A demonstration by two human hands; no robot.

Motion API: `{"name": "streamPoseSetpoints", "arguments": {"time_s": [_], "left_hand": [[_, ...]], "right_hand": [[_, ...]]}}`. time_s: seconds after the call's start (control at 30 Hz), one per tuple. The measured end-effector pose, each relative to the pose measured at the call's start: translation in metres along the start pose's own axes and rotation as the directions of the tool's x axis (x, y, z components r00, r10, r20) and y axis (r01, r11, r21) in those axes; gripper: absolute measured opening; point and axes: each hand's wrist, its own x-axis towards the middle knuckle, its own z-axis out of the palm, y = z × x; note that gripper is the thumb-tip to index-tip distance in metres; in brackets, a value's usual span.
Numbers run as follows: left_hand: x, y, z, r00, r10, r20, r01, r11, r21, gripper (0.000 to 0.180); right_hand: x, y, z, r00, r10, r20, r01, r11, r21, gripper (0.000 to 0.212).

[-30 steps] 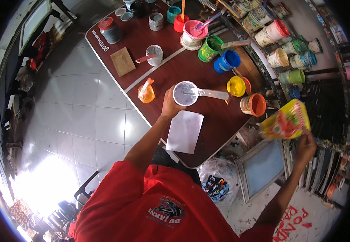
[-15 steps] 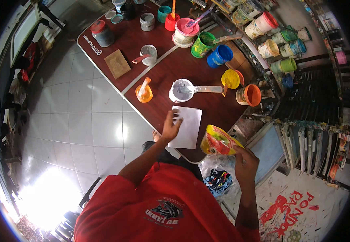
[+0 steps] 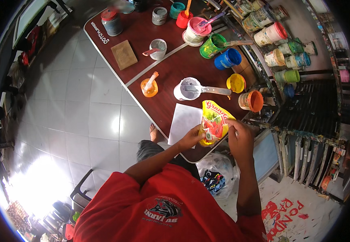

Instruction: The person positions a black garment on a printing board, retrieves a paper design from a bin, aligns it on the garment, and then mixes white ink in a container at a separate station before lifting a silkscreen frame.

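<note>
A yellow plastic pouch [image 3: 213, 122] with red and green pictures is held over the table's near right corner. Its lower left edge is pinched by my left hand [image 3: 192, 138]. On the opposite side, my right hand [image 3: 240, 139] grips the pouch's right edge. White paper sheets [image 3: 185, 121] lie flat just left of the pouch, partly covered by it and by my left hand. Beyond them stands a white tub [image 3: 186, 89] of pale paint with a broad spatula [image 3: 213, 90] laid across its rim.
On the dark red table [image 3: 136, 34] stand an orange container [image 3: 149, 88] holding a brush, a yellow tub [image 3: 236, 83], an orange tub [image 3: 251, 101], a blue bucket [image 3: 228, 59] and a green bucket [image 3: 213, 46]. Shelved paint pots [image 3: 270, 34] line the right. A plastic bag [image 3: 219, 173] sits below the corner.
My left hand has moved right from above the paper and taken hold of the pouch. The pouch has come up and turned more upright, over the table corner. The whole view has shifted slightly.
</note>
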Motion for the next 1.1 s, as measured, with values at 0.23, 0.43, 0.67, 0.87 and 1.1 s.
{"name": "streamPoseSetpoints", "arguments": {"time_s": [0.23,0.43,0.67,0.87,1.1], "left_hand": [[-0.009,-0.011,0.008,0.993,-0.101,-0.065,0.096,0.992,-0.086,0.041],[-0.008,0.017,0.017,0.976,-0.200,-0.088,0.186,0.972,-0.145,0.044],[-0.001,-0.002,0.015,0.981,-0.185,-0.059,0.154,0.928,-0.340,0.051],[0.003,-0.003,0.014,0.978,-0.199,-0.069,0.160,0.915,-0.370,0.052],[0.008,-0.011,0.013,0.985,-0.171,-0.026,0.147,0.905,-0.398,0.051]], "right_hand": [[0.025,0.002,0.015,0.998,-0.035,0.049,0.038,0.998,-0.054,0.018],[0.043,0.002,0.022,0.997,-0.040,0.064,0.043,0.997,-0.061,0.016],[0.057,0.003,0.028,0.994,-0.080,0.077,0.089,0.988,-0.124,0.016],[0.065,0.002,0.029,0.992,-0.094,0.083,0.104,0.987,-0.122,0.015],[0.070,-0.002,0.029,0.992,-0.099,0.081,0.109,0.985,-0.134,0.015]]}}
